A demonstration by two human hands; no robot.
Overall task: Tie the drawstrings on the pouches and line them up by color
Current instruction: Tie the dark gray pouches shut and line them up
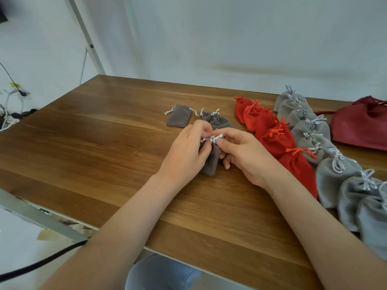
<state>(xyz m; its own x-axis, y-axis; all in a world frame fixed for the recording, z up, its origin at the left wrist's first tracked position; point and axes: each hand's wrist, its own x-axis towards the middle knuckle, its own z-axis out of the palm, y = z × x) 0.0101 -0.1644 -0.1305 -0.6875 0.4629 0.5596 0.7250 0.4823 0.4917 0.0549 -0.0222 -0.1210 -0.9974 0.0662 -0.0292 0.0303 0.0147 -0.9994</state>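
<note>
Brown-grey pouch upright on bench, white drawstrings bunched at its neck. Two like pouches behind it: one flat, untied; one cinched. To the right, a red row, then a light-grey row, all tied.

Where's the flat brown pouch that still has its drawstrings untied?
In the head view, the flat brown pouch lies on the table left of centre, just left of another brown pouch and beyond both hands.

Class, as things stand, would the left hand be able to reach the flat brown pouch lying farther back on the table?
Probably yes. The flat pouch lies just beyond the left hand with bare table between, but that hand is busy on the held pouch's drawstrings and must let go first.
</note>
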